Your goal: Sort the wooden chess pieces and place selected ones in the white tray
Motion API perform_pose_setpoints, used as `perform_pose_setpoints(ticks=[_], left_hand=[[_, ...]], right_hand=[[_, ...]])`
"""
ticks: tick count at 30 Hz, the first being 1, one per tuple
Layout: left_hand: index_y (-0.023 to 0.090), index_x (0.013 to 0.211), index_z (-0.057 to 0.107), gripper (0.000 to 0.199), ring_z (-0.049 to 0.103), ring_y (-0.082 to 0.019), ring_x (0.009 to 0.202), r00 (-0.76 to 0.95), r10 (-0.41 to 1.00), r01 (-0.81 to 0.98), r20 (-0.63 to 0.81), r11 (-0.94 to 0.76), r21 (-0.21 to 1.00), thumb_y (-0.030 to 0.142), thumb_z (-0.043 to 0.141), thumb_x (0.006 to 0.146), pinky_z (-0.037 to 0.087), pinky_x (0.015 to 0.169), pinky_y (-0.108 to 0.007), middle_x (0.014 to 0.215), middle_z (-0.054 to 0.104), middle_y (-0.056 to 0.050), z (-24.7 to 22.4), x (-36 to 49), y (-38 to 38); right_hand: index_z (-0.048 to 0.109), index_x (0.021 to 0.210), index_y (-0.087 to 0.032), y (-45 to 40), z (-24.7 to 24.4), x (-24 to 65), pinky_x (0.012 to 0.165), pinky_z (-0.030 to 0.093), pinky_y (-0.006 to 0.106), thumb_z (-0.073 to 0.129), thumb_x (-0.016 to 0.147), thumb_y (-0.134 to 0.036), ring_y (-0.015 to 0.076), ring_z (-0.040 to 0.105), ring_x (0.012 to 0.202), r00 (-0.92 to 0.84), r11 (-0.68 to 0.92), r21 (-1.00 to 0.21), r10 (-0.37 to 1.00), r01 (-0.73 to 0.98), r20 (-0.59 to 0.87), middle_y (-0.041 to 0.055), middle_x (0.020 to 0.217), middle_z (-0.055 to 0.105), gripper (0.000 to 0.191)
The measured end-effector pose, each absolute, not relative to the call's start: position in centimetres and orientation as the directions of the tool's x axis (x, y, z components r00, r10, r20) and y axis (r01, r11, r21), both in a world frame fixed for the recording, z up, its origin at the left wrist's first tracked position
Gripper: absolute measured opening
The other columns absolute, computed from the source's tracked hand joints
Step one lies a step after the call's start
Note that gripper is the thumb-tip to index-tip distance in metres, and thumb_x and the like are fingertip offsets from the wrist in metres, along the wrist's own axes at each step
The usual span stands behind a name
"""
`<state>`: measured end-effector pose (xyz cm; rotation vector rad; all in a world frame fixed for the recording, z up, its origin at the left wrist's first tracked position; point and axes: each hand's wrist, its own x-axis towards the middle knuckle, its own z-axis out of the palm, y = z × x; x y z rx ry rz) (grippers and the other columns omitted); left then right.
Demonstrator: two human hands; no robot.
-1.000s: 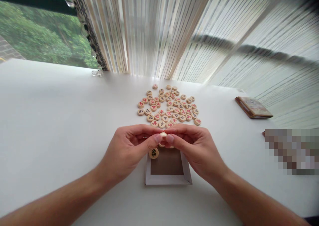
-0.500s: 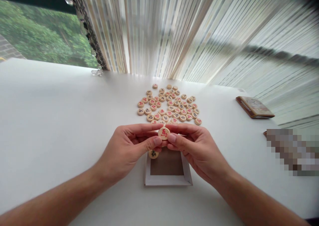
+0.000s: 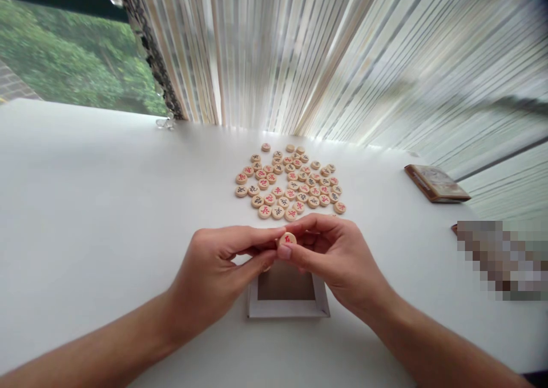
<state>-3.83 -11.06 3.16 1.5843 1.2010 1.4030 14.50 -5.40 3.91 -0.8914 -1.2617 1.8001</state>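
Note:
A round wooden xiangqi piece [image 3: 287, 239] with a red character is held up and tilted between my two hands. My right hand [image 3: 338, 248] pinches it, thumb across its face and index finger along its top. My left hand [image 3: 225, 262] is closed at the piece's left edge, its fingertips touching it. Whether more pieces lie behind the fingers cannot be seen. Below the hands sits a shallow white-rimmed box [image 3: 287, 309] with a brown bottom; its far half is hidden. Many loose xiangqi pieces [image 3: 283, 202], marked red or black, spread on the table beyond.
The white table [image 3: 107, 217] runs back to a striped curtain [image 3: 265, 51] and a window at the left. On the right lies a flat brown box [image 3: 439, 184], with a pixelated object [image 3: 496, 259] nearer me. Small clear ornaments [image 3: 165, 124] rest by the curtain.
The held piece has tilted back and shifted slightly right and down. My left hand has lowered, and the black-marked piece beneath it is now out of sight. The front row of loose pieces shows more.

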Motion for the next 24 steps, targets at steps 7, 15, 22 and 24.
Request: perform_pose_setpoints(ticks=[7, 15, 22, 24], left_hand=[[0.024, 0.111, 0.085, 0.033, 0.081, -0.012, 0.083, 0.053, 0.903, 0.214, 0.426, -0.426, 0.879, 0.004, 0.081, 0.084, 0.063, 0.083, -0.013, 0.099, 0.086, 0.001, 3.01, -3.86, -10.99], [0.025, 0.103, 0.087, 0.029, 0.083, -0.016, 0.079, -0.059, 0.985, -0.058, 0.161, -0.164, 0.985, 0.008, 0.087, 0.080, 0.067, 0.077, -0.016, 0.094, 0.086, 0.001, 3.83, -3.71, -11.08], [0.022, 0.102, 0.087, 0.026, 0.084, -0.022, 0.076, -0.096, 0.994, -0.082, 0.061, -0.069, 0.994, 0.018, 0.091, 0.076, 0.071, 0.070, -0.023, 0.093, 0.086, -0.002, 3.79, -3.67, -11.07], [0.022, 0.103, 0.087, 0.025, 0.084, -0.022, 0.078, -0.097, 0.991, -0.028, 0.087, -0.090, 0.996, 0.019, 0.090, 0.078, 0.071, 0.072, -0.024, 0.095, 0.085, -0.002, 3.79, -3.61, -11.14]], right_hand=[[0.081, 0.076, -0.020, -5.39, 3.81, 14.71, 0.051, 0.052, 0.016, 0.101, 0.064, -0.020, 0.0078, 0.064, 0.055, -0.489, -0.245, -0.949, 0.864, -0.198, -0.122, -0.0015, 0.068, 0.076, 0.023], [0.087, 0.096, -0.022, -5.21, 3.95, 14.90, 0.064, 0.060, 0.020, 0.091, 0.082, -0.030, 0.0116, 0.072, 0.068, -0.557, -0.292, -0.927, 0.822, -0.236, -0.117, 0.0037, 0.079, 0.081, 0.016], [0.086, 0.094, -0.021, -5.40, 3.89, 14.87, 0.069, 0.063, 0.021, 0.099, 0.067, -0.020, 0.0129, 0.075, 0.073, -0.555, -0.350, -0.903, 0.816, -0.249, -0.164, 0.0031, 0.086, 0.083, 0.031], [0.085, 0.090, -0.021, -5.46, 3.86, 14.75, 0.069, 0.063, 0.019, 0.101, 0.061, -0.015, 0.0126, 0.076, 0.072, -0.543, -0.362, -0.894, 0.822, -0.264, -0.172, 0.0012, 0.082, 0.082, 0.034]])
